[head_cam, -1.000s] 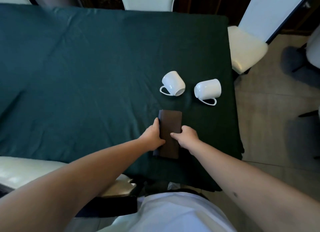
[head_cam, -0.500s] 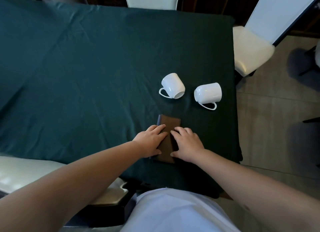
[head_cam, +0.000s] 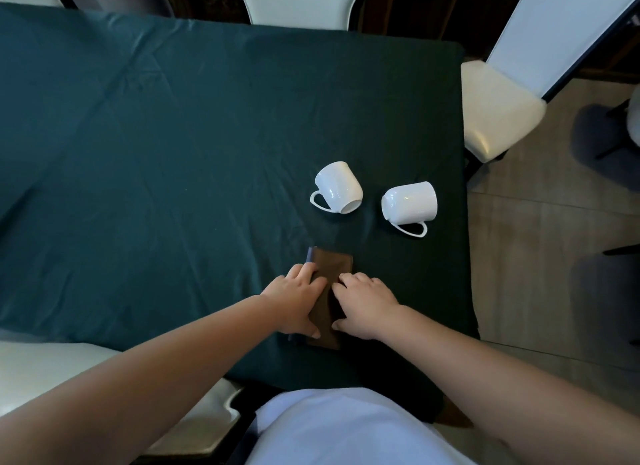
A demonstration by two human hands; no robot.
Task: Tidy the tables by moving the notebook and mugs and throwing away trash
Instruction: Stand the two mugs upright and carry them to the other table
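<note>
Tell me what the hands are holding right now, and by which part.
Both hands rest on the brown notebook: left hand along its left edge, right hand on the cover's right side. Neither clearly grips it.

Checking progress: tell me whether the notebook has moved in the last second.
No. The notebook lies as near the nearest mug as before.

my left hand (head_cam: 297, 301) and right hand (head_cam: 364, 303) cover most of the notebook (head_cam: 330, 263), so i can't see its middle. the left mug (head_cam: 337, 187) hides its own far side. the chair (head_cam: 498, 107) is cut off at the top edge.
</note>
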